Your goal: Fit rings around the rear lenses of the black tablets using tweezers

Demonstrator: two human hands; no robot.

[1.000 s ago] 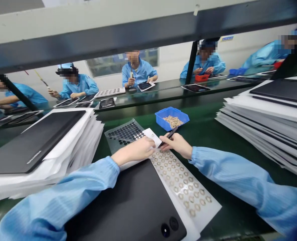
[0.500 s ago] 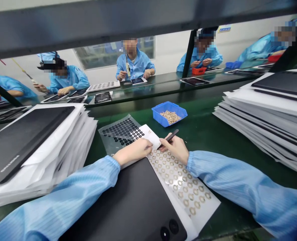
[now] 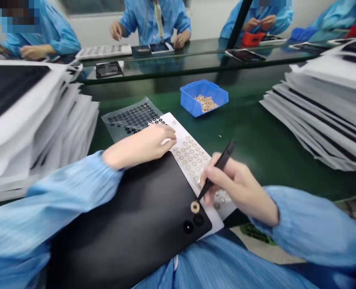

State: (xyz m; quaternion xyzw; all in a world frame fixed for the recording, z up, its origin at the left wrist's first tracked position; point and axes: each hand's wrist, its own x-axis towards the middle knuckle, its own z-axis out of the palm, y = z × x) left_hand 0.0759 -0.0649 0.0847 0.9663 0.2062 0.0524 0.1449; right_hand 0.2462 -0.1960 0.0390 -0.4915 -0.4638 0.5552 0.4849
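Observation:
My right hand [image 3: 230,180] is closed on black tweezers [image 3: 217,170]. At their tips is a tan ring-shaped sticker [image 3: 191,207], over the black tablet [image 3: 130,224] and just above two round black camera lenses [image 3: 188,227] in its corner. Bent over the tablet's far edge, my left hand [image 3: 148,144] has thumb and fingertips drawn together at a white sheet of ring stickers [image 3: 193,144]. What they grip, if anything, is hidden. This sheet runs along the tablet's right side, partly under my right hand. A clear sheet with black rings [image 3: 132,114] lies beyond my left hand.
A blue bin [image 3: 190,104] of small tan rings stands farther back on the green table [image 3: 244,128]. Tall stacks of tablets and white sheets rise at left [image 3: 72,128] and right [image 3: 310,108]. Co-workers in blue sit across a raised ledge [image 3: 205,66].
My right hand has moved from the sheet's far part toward the tablet's near corner, with a tan ring now at the tweezer tips. My left hand stays by the sheet. The view has tilted down.

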